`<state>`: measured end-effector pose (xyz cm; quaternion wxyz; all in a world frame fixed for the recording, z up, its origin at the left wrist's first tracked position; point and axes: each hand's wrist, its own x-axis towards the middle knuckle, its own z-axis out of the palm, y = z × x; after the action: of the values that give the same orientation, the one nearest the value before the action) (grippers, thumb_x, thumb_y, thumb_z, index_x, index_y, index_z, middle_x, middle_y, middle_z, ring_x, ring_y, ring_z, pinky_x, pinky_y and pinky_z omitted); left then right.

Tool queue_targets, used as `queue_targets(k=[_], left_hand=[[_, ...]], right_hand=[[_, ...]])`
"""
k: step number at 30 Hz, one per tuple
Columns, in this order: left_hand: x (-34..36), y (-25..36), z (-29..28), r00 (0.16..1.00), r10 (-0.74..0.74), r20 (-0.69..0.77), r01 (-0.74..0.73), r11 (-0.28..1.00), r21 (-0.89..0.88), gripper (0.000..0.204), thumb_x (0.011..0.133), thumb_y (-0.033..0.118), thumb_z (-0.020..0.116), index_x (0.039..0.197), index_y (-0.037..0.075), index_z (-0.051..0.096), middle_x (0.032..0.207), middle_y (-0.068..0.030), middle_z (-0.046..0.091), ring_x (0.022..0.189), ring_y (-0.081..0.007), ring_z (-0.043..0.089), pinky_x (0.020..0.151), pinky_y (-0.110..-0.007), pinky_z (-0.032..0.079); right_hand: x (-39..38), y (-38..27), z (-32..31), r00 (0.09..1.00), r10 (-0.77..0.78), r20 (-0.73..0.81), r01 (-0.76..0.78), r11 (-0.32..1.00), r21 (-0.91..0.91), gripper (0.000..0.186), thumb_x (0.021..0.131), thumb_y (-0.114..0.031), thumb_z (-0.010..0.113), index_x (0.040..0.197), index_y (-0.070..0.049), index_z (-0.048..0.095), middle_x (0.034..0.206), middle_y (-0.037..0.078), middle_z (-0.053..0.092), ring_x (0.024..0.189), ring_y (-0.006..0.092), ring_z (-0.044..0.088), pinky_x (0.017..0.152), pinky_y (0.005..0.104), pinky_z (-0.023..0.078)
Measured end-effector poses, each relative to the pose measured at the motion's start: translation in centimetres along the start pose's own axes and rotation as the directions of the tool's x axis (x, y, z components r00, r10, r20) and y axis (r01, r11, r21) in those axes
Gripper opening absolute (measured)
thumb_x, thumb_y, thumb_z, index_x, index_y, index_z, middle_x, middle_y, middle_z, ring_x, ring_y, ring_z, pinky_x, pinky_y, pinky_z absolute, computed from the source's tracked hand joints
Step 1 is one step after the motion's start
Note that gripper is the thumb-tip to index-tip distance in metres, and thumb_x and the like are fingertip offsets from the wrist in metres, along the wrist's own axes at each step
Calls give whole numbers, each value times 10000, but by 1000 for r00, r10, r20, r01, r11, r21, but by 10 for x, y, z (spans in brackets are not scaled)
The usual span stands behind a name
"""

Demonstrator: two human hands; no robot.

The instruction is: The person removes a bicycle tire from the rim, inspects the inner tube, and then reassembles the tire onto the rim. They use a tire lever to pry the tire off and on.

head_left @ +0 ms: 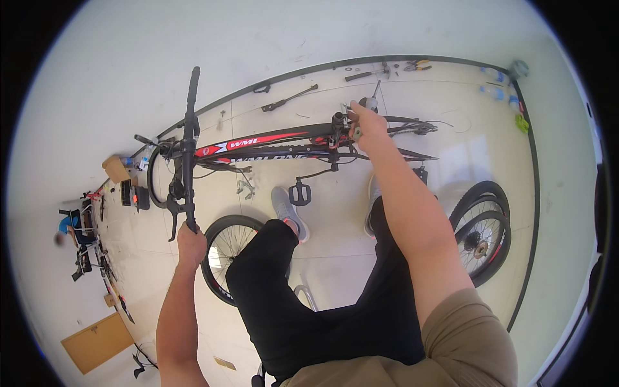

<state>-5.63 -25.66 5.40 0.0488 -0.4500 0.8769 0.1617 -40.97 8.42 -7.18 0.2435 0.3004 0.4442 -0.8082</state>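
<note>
A black and red bicycle frame stands across the floor in front of me, its handlebar to the left. My left hand is wrapped round the handlebar's near end, just beyond a brake lever. My right hand is closed beside the top of the seat tube; what its fingers hold is too small to make out. Just past that hand shows a pale object with a thin rod. A crank with a black pedal hangs on the near side of the frame.
One loose wheel lies by my left knee; two more wheels lie at the right. Along the far wall are a hammer, pliers and plastic bottles. Cardboard boxes and another person are at the left.
</note>
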Motion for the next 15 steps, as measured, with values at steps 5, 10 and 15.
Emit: queue_targets(k=[5,10,15], left_hand=[[0,2,-1,1000,-14,7,14,1000,-4,118,895,24,555,976,-49,600,907,-258,667,873,-416,674,779,-459,522],[-3,-3,0,999,-37,23,37,999,0,123,900,29,556,984,-50,598,913,-257,667,873,-413,674,778,-460,522],[-7,-5,2,1000,0,5,0,1000,26,127,897,39,569,986,-48,592,907,-261,661,866,-422,669,776,-464,520]], right_hand=[[11,-5,-9,987,143,74,-138,988,-67,289,844,-243,818,875,-44,611,784,42,570,566,126,479,469,298,402],[18,-6,-8,964,221,148,-206,972,-109,314,877,-328,791,938,-104,580,814,9,529,618,118,492,499,281,401],[14,-9,-1,955,222,198,-195,970,-146,256,893,-326,769,929,-116,628,796,-27,603,629,72,514,514,263,393]])
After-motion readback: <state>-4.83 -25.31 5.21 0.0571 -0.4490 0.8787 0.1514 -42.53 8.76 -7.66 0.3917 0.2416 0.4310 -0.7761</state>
